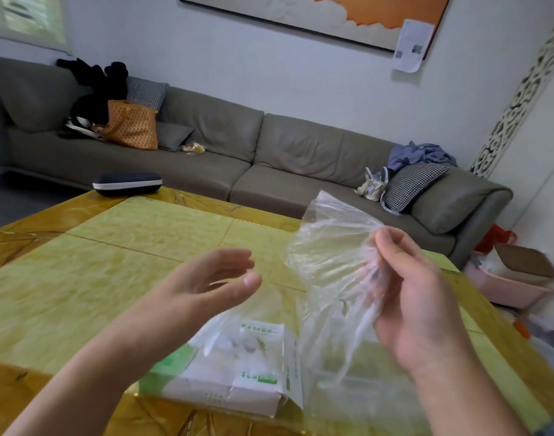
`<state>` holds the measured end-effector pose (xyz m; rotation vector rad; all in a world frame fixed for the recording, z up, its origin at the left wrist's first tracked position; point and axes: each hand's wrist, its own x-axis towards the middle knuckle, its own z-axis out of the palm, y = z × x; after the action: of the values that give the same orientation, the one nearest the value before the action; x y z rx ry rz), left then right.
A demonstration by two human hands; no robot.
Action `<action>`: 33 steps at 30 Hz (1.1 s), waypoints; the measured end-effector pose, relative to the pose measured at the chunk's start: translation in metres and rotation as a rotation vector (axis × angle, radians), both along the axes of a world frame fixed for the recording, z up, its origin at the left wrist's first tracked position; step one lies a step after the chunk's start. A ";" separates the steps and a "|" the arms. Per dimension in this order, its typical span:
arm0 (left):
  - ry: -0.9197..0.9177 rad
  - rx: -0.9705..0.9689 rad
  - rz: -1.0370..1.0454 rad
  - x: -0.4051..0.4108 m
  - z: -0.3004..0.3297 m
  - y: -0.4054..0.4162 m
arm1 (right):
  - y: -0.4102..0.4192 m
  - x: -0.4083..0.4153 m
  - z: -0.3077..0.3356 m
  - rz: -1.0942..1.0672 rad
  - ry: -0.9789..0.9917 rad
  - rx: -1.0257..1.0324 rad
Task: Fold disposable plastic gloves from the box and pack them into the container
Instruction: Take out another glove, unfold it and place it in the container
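My right hand point(417, 297) is raised above the table and pinches a clear plastic glove point(329, 256), which hangs crumpled and spreads up and to the left of the fingers. To its left, my left hand point(212, 278) hovers with relaxed, slightly curved fingers and holds nothing; it does not touch the glove. Below both hands a white and green glove box point(238, 372) lies flat on the yellow table point(112, 256) near its front edge, its end flap torn open. A clear container seems to lie under the hanging glove, right of the box; its outline is hard to tell.
A dark case with a white band point(127, 183) sits at the table's far left corner. Behind the table runs a grey sofa point(269, 152) with bags, cushions and clothes. A pink bin point(508, 284) stands on the floor to the right.
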<state>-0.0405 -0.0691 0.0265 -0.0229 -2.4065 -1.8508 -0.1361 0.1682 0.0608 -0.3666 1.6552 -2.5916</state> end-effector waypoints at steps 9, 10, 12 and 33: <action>-0.021 0.364 0.176 -0.021 0.009 0.077 | 0.008 0.017 -0.026 0.011 0.013 0.106; 0.007 0.405 0.233 -0.022 0.008 0.078 | 0.013 0.017 -0.028 -0.033 0.042 0.167; 0.039 0.472 0.308 -0.023 0.009 0.076 | 0.023 0.016 -0.030 -0.080 0.090 0.278; -0.036 0.132 0.153 -0.010 0.020 0.080 | 0.067 0.016 -0.013 0.045 0.083 0.675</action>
<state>-0.0505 0.0107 0.0460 0.2007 -2.2325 -1.9501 -0.1199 0.2352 0.0477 -0.4545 2.3624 -1.8385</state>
